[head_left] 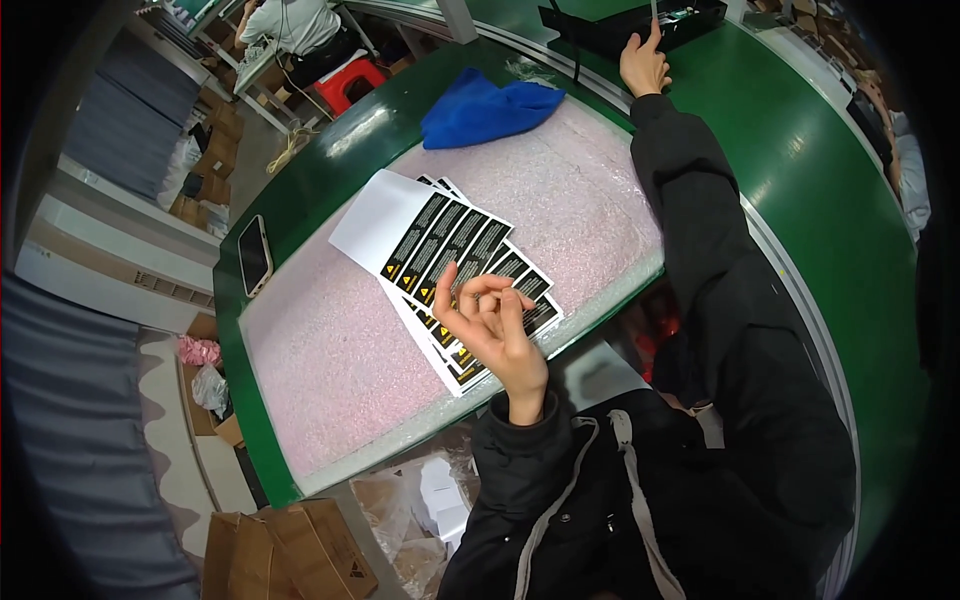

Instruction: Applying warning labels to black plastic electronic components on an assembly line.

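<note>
My left hand hovers over a fanned stack of label sheets, palm turned up. Its fingers are loosely curled and apart, with nothing visible in them. The sheets carry black labels with yellow warning triangles, and the top one has a blank white part. My right arm reaches far forward across the green table. There my right hand points with a stretched index finger at the near side of a long black housing with an exposed circuit board. Its other fingers bend inward, and I see nothing held.
Bubble wrap over a pinkish sheet covers the near worktop. A blue cloth lies at its far edge, a phone at the left. A metal rail separates the green surfaces. Cardboard boxes stand below; another person sits beyond, near a red stool.
</note>
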